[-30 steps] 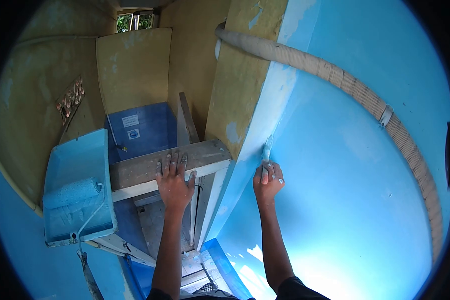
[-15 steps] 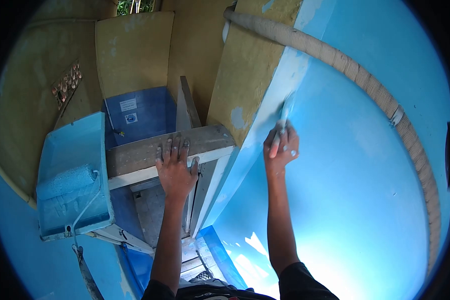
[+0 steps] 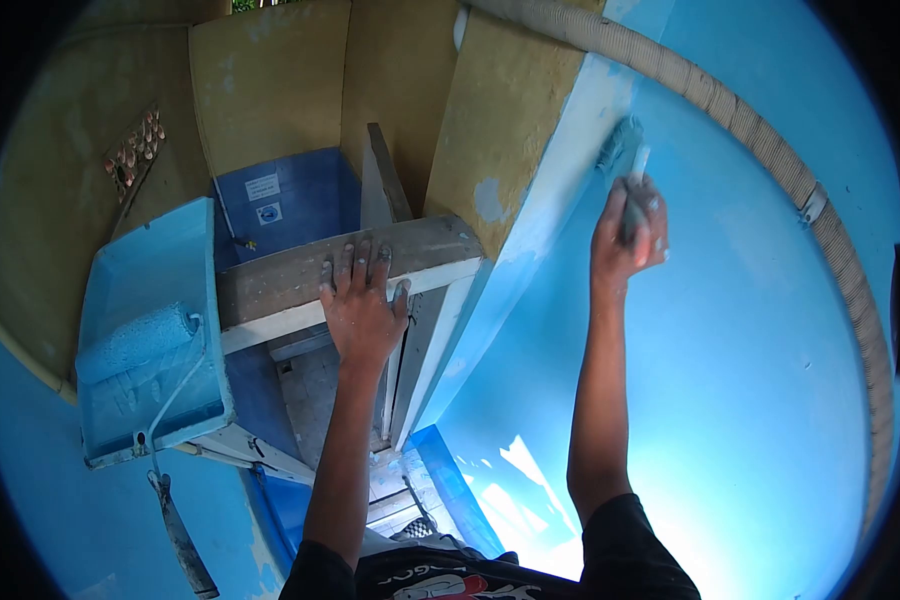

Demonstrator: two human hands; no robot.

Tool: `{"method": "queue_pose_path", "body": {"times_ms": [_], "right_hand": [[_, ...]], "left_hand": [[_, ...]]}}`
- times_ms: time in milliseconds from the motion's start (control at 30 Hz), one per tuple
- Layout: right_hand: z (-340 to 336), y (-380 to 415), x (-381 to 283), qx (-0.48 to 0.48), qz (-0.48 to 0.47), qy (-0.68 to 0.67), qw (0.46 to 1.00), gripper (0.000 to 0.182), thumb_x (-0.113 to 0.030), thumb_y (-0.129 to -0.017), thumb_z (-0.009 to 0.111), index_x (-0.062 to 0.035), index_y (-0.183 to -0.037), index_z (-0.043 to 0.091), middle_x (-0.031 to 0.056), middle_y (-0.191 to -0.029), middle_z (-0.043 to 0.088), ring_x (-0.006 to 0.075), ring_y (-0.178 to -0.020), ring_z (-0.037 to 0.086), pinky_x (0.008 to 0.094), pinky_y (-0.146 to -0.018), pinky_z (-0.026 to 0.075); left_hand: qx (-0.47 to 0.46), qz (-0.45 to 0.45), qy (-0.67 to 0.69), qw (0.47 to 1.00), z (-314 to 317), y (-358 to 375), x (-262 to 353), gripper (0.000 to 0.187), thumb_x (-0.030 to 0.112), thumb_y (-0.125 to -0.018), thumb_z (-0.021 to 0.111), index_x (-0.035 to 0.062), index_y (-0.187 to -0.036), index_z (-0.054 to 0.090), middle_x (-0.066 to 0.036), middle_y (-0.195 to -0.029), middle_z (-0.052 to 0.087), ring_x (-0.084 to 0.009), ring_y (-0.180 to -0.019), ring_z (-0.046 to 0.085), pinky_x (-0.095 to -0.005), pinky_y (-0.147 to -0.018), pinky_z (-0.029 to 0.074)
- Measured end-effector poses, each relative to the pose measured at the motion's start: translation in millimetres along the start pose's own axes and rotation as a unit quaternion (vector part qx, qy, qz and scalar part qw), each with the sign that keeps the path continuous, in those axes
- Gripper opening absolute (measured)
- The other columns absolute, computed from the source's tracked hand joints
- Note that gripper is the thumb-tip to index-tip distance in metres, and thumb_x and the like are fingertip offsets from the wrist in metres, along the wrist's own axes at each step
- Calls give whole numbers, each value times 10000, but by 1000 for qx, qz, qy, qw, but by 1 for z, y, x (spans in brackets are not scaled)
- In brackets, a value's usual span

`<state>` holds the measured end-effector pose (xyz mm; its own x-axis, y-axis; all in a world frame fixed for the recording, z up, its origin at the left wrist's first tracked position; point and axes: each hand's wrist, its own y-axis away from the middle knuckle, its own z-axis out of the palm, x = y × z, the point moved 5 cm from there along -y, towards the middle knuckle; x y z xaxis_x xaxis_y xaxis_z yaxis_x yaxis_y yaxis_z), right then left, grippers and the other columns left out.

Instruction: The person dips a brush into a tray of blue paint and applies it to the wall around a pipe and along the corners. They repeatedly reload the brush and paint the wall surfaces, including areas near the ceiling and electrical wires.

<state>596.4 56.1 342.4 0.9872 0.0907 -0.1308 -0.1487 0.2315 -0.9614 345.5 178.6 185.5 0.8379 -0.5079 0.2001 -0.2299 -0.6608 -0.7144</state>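
My right hand (image 3: 630, 228) grips a paintbrush (image 3: 625, 150) by its handle, fingers wrapped round it. Its blue-wet bristles are against the right wall, at the pale strip (image 3: 580, 125) where the blue paint meets the yellow-brown face. Paint specks dot my right fingers. My left hand (image 3: 358, 300) lies with fingers spread on the dusty top of the door frame's beam (image 3: 425, 248), holding nothing. To its left, a paint tray (image 3: 160, 250) with light blue paint sits on the beam's end. A paint roller (image 3: 145, 340) rests in the tray, its handle (image 3: 180, 535) hanging over the near edge.
A ribbed, wrapped pipe (image 3: 710, 95) curves along the blue wall (image 3: 750, 330) at the right. Behind the beam are yellow-brown walls (image 3: 270, 90) and a dark blue tiled area (image 3: 305, 200) with stickers. Far below, a tiled floor (image 3: 325, 405) shows through the doorway.
My right hand and the paintbrush have moved up and to the right along the wall's edge strip. My left hand stays on the beam; the view has shifted slightly.
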Motion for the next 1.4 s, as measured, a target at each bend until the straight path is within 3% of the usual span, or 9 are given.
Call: {"method": "queue_pose_path", "body": {"times_ms": [67,300,433,633,900,1100,1133,1200,1400], "right_hand": [[-5,50,6,-47,-139,74,986,167,20,-810,681,-5,-973,659,170,-1036,686,293,-789,673,352,-684,546],[-59,255,21,-202,-10,135,970,148,16,-738,671,-70,-858,670,113,-927,711,292,-642,632,377,-549,510],[-81,284,40,-275,384,54,880,74,-26,-708,708,-52,-777,704,104,-734,698,245,-669,677,333,-655,534],[-50,85,-101,-133,217,-164,953,220,96,-732,698,55,-948,710,142,-922,712,210,-815,665,332,-801,543],[107,23,-354,-445,-16,-513,734,169,-58,-733,785,-52,-896,740,68,-899,723,179,-813,669,292,-758,523],[245,133,-411,-594,-11,-445,670,202,5,-672,733,-25,-872,727,120,-885,724,235,-810,688,320,-781,536],[255,148,-413,-593,-14,-447,670,202,5,-672,733,-25,-872,727,120,-885,724,235,-810,688,320,-781,536],[273,168,-416,-605,-45,-386,695,247,-40,-639,700,-102,-873,754,157,-891,713,319,-843,691,381,-782,539],[285,178,-407,-627,38,-425,652,261,-34,-588,758,-91,-842,750,118,-835,717,259,-796,695,356,-771,542]], "left_hand": [[4,6,-5,1000,1,-1,0,470,395,-872,609,144,-1269,614,-104,-1326,582,-247,-1327,443,-469,-1130,237],[-14,14,-5,1000,3,1,-4,512,402,-881,597,147,-1324,574,-99,-1378,545,-245,-1343,426,-468,-1126,244],[-23,10,2,1000,0,2,-3,554,409,-884,589,138,-1364,534,-117,-1416,508,-260,-1378,386,-484,-1143,227],[-4,-7,84,996,6,4,-7,536,336,-864,613,51,-1314,551,-170,-1448,456,-324,-1407,333,-534,-1174,175],[104,-16,153,983,7,12,-9,376,163,-885,555,21,-1232,582,-159,-1304,548,-318,-1296,432,-510,-1160,209],[173,-70,693,696,81,19,-14,518,241,-930,464,85,-1424,450,-129,-1520,371,-292,-1446,279,-543,-1192,166],[177,-68,692,697,71,20,-19,518,241,-930,464,85,-1424,450,-129,-1520,371,-292,-1446,279,-543,-1192,166],[67,-15,134,989,43,20,-13,504,239,-927,444,111,-1413,475,-122,-1498,410,-287,-1441,293,-553,-1190,164],[76,-24,156,984,38,20,-11,498,256,-939,424,111,-1413,476,-137,-1510,393,-303,-1452,269,-548,-1190,151]]}}
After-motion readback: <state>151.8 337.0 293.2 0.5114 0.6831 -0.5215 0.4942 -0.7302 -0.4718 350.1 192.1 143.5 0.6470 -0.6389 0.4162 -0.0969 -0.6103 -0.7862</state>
